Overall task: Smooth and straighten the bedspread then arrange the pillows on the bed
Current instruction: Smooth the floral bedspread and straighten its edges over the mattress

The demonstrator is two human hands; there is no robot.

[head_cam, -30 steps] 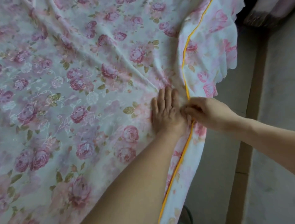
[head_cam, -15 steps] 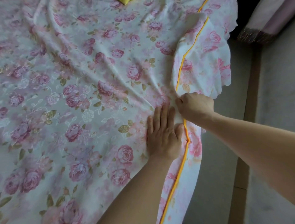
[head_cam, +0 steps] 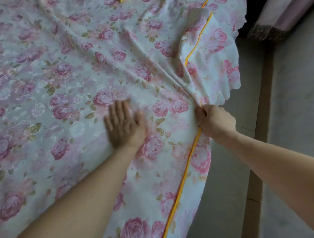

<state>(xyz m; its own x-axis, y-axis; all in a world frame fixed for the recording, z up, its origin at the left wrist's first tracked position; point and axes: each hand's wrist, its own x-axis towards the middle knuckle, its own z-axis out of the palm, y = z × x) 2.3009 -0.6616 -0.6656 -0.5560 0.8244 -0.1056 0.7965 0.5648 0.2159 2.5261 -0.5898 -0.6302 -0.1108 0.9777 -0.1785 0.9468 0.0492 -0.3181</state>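
A white bedspread [head_cam: 71,88] with pink roses covers the bed and fills most of the view. An orange piped seam [head_cam: 184,176] runs along its right side, with a scalloped frill [head_cam: 226,68] hanging past it. My left hand [head_cam: 124,126] lies flat on the cloth, fingers straight and blurred by motion. My right hand [head_cam: 215,119] grips the bedspread at the seam on the bed's right edge, where long creases fan out up and to the left. No pillow is in view.
Grey floor [head_cam: 241,169] runs along the bed's right side, with a brown strip [head_cam: 261,108] beyond it. A pinkish fabric with a dark fringed hem [head_cam: 265,32] sits at the top right. A small yellow thing [head_cam: 121,0] peeks in at the top edge.
My left hand has slid left across the cloth, away from the seam. My right hand keeps its grip on the seam, and the frill has pulled out to the right.
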